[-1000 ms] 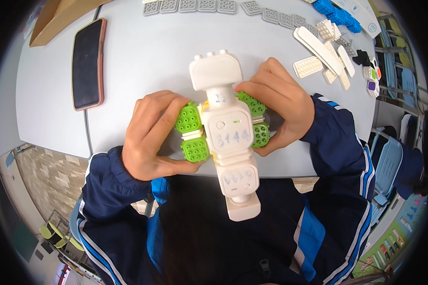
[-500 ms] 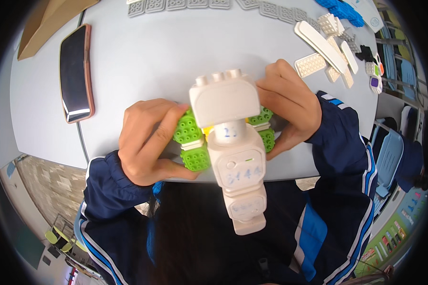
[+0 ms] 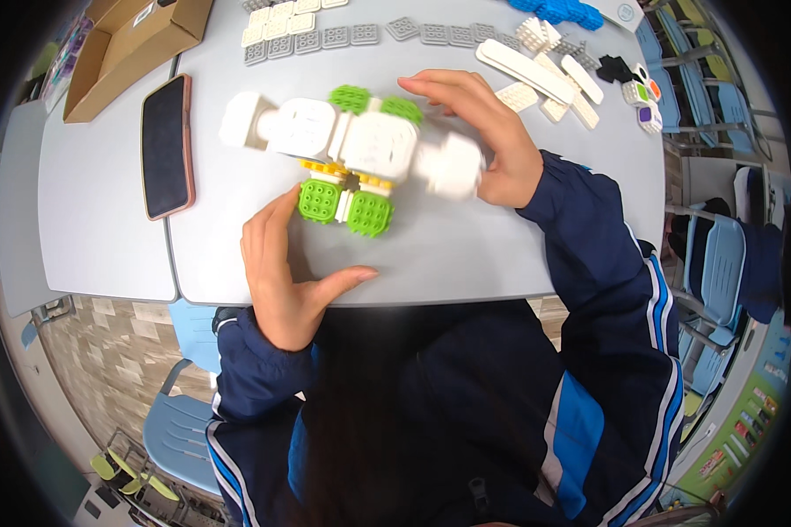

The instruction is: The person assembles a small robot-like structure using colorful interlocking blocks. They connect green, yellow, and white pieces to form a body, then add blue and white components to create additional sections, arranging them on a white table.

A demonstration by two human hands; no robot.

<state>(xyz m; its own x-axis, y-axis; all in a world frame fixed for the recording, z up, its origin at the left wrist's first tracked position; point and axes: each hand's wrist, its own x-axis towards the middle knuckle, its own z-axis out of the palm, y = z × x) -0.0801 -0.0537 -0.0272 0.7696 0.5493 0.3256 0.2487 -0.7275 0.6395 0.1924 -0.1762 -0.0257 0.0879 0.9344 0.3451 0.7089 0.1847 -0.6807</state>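
A toy built of white blocks (image 3: 380, 143), with green studded wheels (image 3: 370, 213) and yellow pieces between, stands on the grey table (image 3: 466, 255) before me. Its white body now lies crosswise, left to right, and its right end is blurred. My left hand (image 3: 277, 263) is open at the near left of the toy, thumb spread from the fingers, fingertips close to a green wheel; whether they touch it I cannot tell. My right hand (image 3: 492, 132) curves around the toy's right end, open with the fingers apart. Part of its palm is hidden behind the white end block.
At the left lies a phone (image 3: 166, 145), with an open cardboard box (image 3: 136, 53) beyond it. Grey square plates (image 3: 365, 35) form a row at the back. White beams (image 3: 527, 70), blue parts (image 3: 558, 10) and small coloured-face blocks (image 3: 649, 117) lie back right.
The toy has turned from pointing toward me to lying crosswise, and sits farther off. Both hands have loosened from its green wheels and spread. The view has also shifted, showing more of the box.
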